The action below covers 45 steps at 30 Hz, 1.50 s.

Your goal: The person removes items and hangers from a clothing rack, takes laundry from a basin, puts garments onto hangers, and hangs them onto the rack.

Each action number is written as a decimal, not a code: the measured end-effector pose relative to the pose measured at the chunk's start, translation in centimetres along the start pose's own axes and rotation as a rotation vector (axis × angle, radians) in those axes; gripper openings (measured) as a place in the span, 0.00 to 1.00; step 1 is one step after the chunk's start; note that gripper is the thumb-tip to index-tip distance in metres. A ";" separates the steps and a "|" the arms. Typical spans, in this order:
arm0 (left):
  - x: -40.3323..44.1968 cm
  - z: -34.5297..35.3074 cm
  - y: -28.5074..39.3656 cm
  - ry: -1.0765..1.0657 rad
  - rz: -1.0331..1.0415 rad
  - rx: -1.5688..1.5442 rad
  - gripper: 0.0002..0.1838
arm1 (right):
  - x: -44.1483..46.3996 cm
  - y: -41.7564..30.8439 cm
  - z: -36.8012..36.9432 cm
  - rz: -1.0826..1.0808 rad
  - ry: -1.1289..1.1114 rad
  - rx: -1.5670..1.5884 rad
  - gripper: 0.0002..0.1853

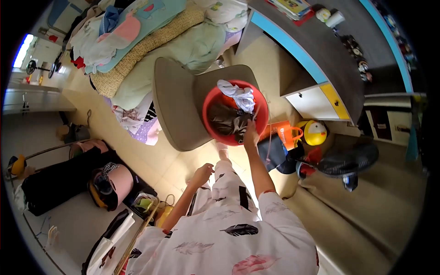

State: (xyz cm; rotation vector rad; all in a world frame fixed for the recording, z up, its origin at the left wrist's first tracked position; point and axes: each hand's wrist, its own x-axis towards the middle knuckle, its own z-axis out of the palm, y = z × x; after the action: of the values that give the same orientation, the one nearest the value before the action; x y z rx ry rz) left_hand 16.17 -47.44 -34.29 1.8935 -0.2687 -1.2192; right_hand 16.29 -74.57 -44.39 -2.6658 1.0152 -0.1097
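Observation:
A red basin (263, 107) sits on the seat of a grey-brown chair (176, 107). Inside it lie a white cloth (243, 97), a brown garment (222, 117) and a dark grey patterned garment (240, 130), with some orange fabric behind. My right hand (250, 135) reaches over the basin's near right rim, its fingers closed at the edge of the dark grey garment; the fingertips are partly hidden. Lower and to the left, my left hand (202, 174) hangs in front of my leg with curled fingers, apart from the basin, and nothing shows in it.
Behind the chair, a bed carries piled bedding (178, 82) and clothes. A desk (321, 55) with drawers stands at right. An orange bag (280, 133), a yellow round toy (314, 133) and a black fan (350, 160) are at right. A pink bin (120, 181) stands at left.

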 end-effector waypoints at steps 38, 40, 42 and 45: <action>9.9 -4.8 7.3 -0.179 0.288 0.131 0.25 | 1.3 -8.5 -23.6 -0.081 0.041 1.009 0.08; 10.1 -4.1 8.0 -0.019 0.465 0.257 0.29 | 0.8 -10.2 -27.3 -0.024 0.029 1.062 0.08; 9.6 -4.1 9.6 0.147 0.640 0.381 0.33 | 0.7 -11.1 -29.6 -0.082 0.016 1.227 0.07; 9.7 -6.8 14.7 0.087 0.790 0.309 0.30 | -0.2 -12.5 -35.4 -0.013 0.034 1.428 0.07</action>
State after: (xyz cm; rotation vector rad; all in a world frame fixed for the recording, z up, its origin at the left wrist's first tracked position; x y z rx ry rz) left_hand 30.35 -58.46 -28.51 1.7983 -1.0879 -0.5735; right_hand 18.11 -73.92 -6.88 -1.3466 0.5275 -0.6098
